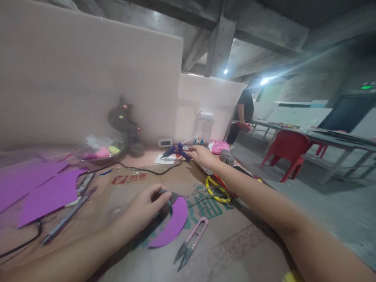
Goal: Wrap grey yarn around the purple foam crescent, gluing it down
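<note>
My left hand (152, 199) is closed, pinching the upper end of a purple crescent-shaped piece (178, 219). Grey yarn (174, 196) covers that end, and a strand of it trails to the right. Farther away, my right hand (202, 156) has its fingers closed at the handle of a blue glue gun (176, 149), whose nozzle points left over a small white card (165, 158). Pink-handled thread snips (192, 243) lie with blades apart just right of the crescent. Cardboard (126, 207) is under both hands.
Purple sheets (49, 196) and a grey pen-like stick (69, 215) lie left. Behind stand a bowl (102, 154), small clock (165, 142) and clear jar (205, 127). Yellow rings (217, 192) and a yarn ball (227, 157) sit right. A person (245, 105) stands beyond.
</note>
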Tool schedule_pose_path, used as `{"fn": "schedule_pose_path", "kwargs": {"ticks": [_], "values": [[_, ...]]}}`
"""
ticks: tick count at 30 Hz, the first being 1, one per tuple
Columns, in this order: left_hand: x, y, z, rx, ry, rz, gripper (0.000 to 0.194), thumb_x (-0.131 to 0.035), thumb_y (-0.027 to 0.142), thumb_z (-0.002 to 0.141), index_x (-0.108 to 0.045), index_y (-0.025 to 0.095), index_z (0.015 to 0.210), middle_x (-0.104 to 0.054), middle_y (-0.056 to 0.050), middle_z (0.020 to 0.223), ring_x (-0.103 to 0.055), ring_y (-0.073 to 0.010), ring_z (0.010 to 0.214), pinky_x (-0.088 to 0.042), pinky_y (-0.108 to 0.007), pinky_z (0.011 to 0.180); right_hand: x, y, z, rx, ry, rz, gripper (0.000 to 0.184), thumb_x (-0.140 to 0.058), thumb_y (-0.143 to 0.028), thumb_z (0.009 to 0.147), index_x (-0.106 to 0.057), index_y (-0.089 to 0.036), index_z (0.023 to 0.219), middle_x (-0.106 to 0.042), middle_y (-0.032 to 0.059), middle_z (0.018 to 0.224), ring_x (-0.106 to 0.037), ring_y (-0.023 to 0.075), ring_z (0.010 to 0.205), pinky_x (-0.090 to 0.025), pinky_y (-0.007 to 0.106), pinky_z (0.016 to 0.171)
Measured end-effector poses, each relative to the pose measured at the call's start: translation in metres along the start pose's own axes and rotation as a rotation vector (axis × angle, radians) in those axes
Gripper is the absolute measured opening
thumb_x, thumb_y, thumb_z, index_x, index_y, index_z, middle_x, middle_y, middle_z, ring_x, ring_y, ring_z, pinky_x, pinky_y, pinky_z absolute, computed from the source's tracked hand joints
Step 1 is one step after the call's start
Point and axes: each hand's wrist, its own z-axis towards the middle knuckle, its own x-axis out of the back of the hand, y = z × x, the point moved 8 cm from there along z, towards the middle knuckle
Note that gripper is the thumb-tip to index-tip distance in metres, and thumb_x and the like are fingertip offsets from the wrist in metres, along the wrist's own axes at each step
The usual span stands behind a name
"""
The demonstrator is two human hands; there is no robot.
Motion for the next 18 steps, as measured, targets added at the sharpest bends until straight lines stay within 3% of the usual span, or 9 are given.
{"fn": "schedule_pose_path", "kwargs": {"ticks": [2, 5, 7, 8, 10, 14, 18], "values": [[0.001, 0.001, 0.0, -0.005, 0.011, -0.004, 0.03, -0.049, 0.048, 0.087, -0.052, 0.019, 0.076, -0.061, 0.0, 0.066, -0.056, -0.0177, 0.067, -0.041, -0.029, 0.066, 0.01, -0.014, -0.023, 0.029, 0.047, 0.083, 0.029, -0.05, -0.035, 0.095, -0.062, -0.017, 0.113, -0.062, 0.0096, 0.122, -0.053, 0.0227, 0.117, -0.042, 0.04, 0.102], [0.003, 0.0, -0.001, 0.009, 0.013, 0.003, 0.03, -0.049, 0.048, 0.087, -0.053, 0.02, 0.078, -0.063, 0.0, 0.068, -0.056, -0.017, 0.065, -0.041, -0.028, 0.064, 0.009, -0.039, -0.068, 0.057, 0.001, 0.23, 0.03, -0.047, -0.037, 0.095, -0.059, -0.02, 0.116, -0.066, 0.0054, 0.114, -0.063, 0.0159, 0.094, -0.052, 0.031, 0.084], [0.004, 0.002, -0.001, -0.004, 0.022, 0.015, 0.03, -0.05, 0.048, 0.087, -0.055, 0.02, 0.079, -0.063, 0.0, 0.068, -0.057, -0.0171, 0.067, -0.041, -0.027, 0.065, -0.001, -0.055, -0.099, 0.047, -0.106, 0.355, 0.034, -0.045, -0.039, 0.095, -0.053, -0.023, 0.123, -0.065, 0.0053, 0.119, -0.061, 0.0091, 0.065, -0.053, 0.025, 0.056], [0.005, 0.003, -0.002, -0.014, 0.024, 0.021, 0.03, -0.05, 0.047, 0.087, -0.056, 0.019, 0.079, -0.064, -0.001, 0.068, -0.057, -0.0172, 0.068, -0.041, -0.027, 0.066, -0.011, -0.059, -0.114, -0.023, -0.225, 0.564, 0.038, -0.047, -0.04, 0.094, -0.048, -0.024, 0.128, -0.06, 0.0075, 0.127, -0.056, 0.0062, 0.053, -0.05, 0.023, 0.045], [0.006, 0.004, -0.003, -0.012, 0.034, 0.024, 0.03, -0.05, 0.047, 0.087, -0.057, 0.019, 0.079, -0.065, -0.001, 0.068, -0.058, -0.0171, 0.068, -0.041, -0.027, 0.065, -0.026, -0.065, -0.137, -0.161, -0.376, 0.827, 0.05, -0.054, -0.04, 0.09, -0.037, -0.027, 0.136, -0.051, 0.0108, 0.138, -0.053, 0.0029, 0.045, -0.045, 0.021, 0.037], [0.008, 0.005, -0.004, -0.011, 0.05, 0.024, 0.03, -0.052, 0.047, 0.087, -0.057, 0.019, 0.078, -0.065, -0.001, 0.067, -0.058, -0.0166, 0.065, -0.042, -0.026, 0.062, -0.041, -0.069, -0.154, -0.295, -0.535, 0.972, 0.064, -0.065, -0.036, 0.084, -0.033, -0.028, 0.139, -0.051, 0.0126, 0.137, -0.05, 0.0002, 0.04, -0.039, 0.017, 0.03], [0.009, 0.004, -0.004, -0.021, 0.051, 0.033, 0.03, -0.052, 0.048, 0.087, -0.058, 0.019, 0.08, -0.066, -0.001, 0.069, -0.058, -0.0164, 0.064, -0.042, -0.026, 0.058, -0.049, -0.066, -0.154, -0.311, -0.651, 0.978, 0.073, -0.07, -0.024, 0.079, -0.033, -0.028, 0.142, -0.066, 0.0007, 0.097, -0.047, 0.0017, 0.038, -0.038, 0.015, 0.03]]}}
